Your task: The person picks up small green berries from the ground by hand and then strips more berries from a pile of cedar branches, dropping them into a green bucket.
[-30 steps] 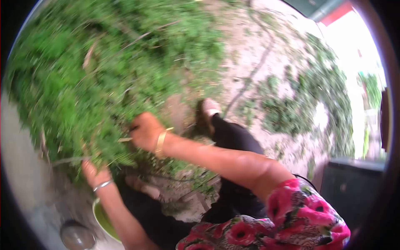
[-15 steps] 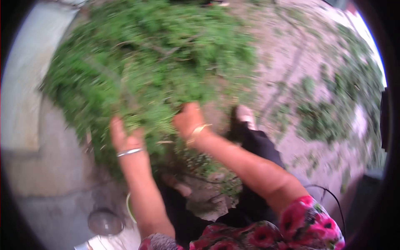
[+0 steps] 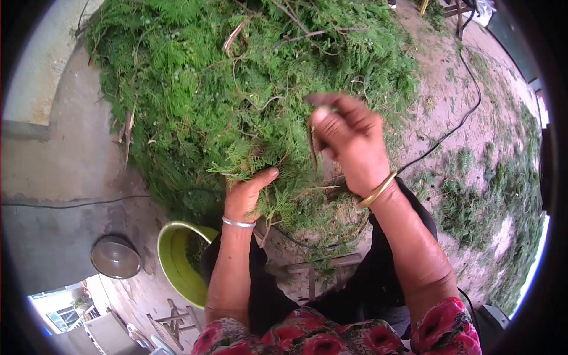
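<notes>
My left hand point(image 3: 244, 198), with a silver bangle at the wrist, is closed round a leafy conifer sprig point(image 3: 275, 207). Its thumb points right, over the green fronds. Up and to the right, my right hand point(image 3: 349, 139), wearing a gold bangle, is pinched with thumb against fingers. A thin brown twig point(image 3: 313, 148) hangs down from this pinch; its upper end is hidden by the fingers. Both hands are over the near side of a large heap of cut conifer branches point(image 3: 189, 89), which has bare sticks among the foliage.
A yellow-green tub point(image 3: 168, 260) with loose green bits inside stands by my left forearm. Left of it lies a metal bowl point(image 3: 116, 257). A black cable point(image 3: 441, 142) crosses the ground at right. More cut greenery point(image 3: 473, 195) is scattered farther right. A wooden stool point(image 3: 174, 319) stands lower left.
My right hand has lifted and moved right, apart from the heap, with a twig in its pinch. My left hand, earlier blurred and spread at the foliage, now grips a sprig. The view has shifted.
</notes>
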`<move>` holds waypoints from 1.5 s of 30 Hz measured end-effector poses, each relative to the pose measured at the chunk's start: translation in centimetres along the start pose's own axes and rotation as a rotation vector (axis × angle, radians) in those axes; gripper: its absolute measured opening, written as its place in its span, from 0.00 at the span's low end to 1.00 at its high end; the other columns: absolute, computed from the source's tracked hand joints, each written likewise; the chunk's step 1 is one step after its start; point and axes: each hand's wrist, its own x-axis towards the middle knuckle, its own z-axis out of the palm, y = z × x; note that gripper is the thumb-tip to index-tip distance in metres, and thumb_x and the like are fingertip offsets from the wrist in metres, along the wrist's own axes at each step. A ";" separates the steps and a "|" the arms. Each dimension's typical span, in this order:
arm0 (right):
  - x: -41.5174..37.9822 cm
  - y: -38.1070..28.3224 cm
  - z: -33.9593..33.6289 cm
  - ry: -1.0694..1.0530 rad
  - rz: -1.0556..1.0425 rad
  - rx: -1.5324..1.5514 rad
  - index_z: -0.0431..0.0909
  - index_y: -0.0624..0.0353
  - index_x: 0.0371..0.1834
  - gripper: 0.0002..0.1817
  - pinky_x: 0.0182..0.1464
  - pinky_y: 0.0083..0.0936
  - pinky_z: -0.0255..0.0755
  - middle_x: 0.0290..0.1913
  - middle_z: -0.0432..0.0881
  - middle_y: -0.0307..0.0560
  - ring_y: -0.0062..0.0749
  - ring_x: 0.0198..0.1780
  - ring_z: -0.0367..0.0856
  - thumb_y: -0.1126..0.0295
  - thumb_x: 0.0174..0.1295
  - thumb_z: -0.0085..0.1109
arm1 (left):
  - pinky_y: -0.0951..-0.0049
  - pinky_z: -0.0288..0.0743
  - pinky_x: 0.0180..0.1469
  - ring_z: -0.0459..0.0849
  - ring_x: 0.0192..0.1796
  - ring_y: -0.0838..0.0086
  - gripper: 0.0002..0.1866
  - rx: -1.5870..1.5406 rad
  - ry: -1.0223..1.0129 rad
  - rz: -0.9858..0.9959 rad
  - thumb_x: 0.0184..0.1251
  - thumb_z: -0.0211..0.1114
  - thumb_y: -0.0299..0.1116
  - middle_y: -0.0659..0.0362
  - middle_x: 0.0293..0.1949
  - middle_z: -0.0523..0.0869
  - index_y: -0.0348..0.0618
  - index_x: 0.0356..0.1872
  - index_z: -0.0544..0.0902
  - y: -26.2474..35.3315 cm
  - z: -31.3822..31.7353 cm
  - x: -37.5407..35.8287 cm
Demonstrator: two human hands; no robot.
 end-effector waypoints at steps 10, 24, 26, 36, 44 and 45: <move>0.1 6.5 3.5 -0.344 -0.313 -0.914 0.81 0.63 0.34 0.06 0.30 0.30 0.74 0.24 0.81 0.55 0.39 0.27 0.83 0.75 0.53 0.61 | 0.66 0.81 0.52 0.81 0.52 0.69 0.32 1.162 -0.286 0.588 0.51 0.72 0.18 0.52 0.58 0.76 0.33 0.60 0.71 0.3 -3.5 0.1; 0.8 6.2 4.1 -0.330 -0.125 -0.649 0.80 0.64 0.31 0.06 0.32 0.33 0.74 0.24 0.80 0.57 0.47 0.27 0.82 0.78 0.49 0.60 | 0.70 0.74 0.56 0.78 0.54 0.71 0.26 0.029 -0.075 0.063 0.57 0.61 0.22 0.56 0.53 0.79 0.35 0.60 0.73 2.9 -2.6 -1.5; 0.8 5.9 4.2 -0.318 -0.124 -0.637 0.80 0.63 0.32 0.06 0.32 0.32 0.74 0.25 0.80 0.56 0.43 0.27 0.82 0.77 0.50 0.61 | 0.68 0.74 0.57 0.78 0.54 0.69 0.26 -0.166 -0.095 -0.049 0.58 0.59 0.21 0.55 0.54 0.79 0.35 0.61 0.72 2.8 -3.0 -1.5; 0.3 5.4 4.5 -0.338 -0.139 -0.529 0.80 0.62 0.33 0.05 0.32 0.31 0.74 0.25 0.81 0.55 0.44 0.26 0.82 0.75 0.53 0.63 | 0.64 0.75 0.57 0.79 0.54 0.69 0.21 -0.471 -0.156 -0.119 0.69 0.59 0.31 0.54 0.53 0.79 0.38 0.61 0.71 1.9 -2.7 -0.9; 0.5 6.3 4.3 -0.414 -0.066 -0.717 0.78 0.66 0.31 0.08 0.29 0.28 0.72 0.25 0.80 0.51 0.31 0.26 0.80 0.74 0.49 0.63 | 0.68 0.71 0.60 0.77 0.54 0.72 0.20 -0.334 -0.086 -0.025 0.70 0.59 0.31 0.56 0.55 0.78 0.36 0.60 0.72 0.9 -2.1 -0.8; 0.4 6.5 4.3 -0.410 -0.064 -0.716 0.78 0.66 0.31 0.08 0.29 0.28 0.72 0.25 0.80 0.51 0.31 0.26 0.80 0.74 0.49 0.63 | 0.68 0.70 0.60 0.77 0.55 0.72 0.20 -0.442 -0.119 -0.060 0.70 0.58 0.31 0.55 0.56 0.78 0.35 0.60 0.72 0.7 -2.2 -0.7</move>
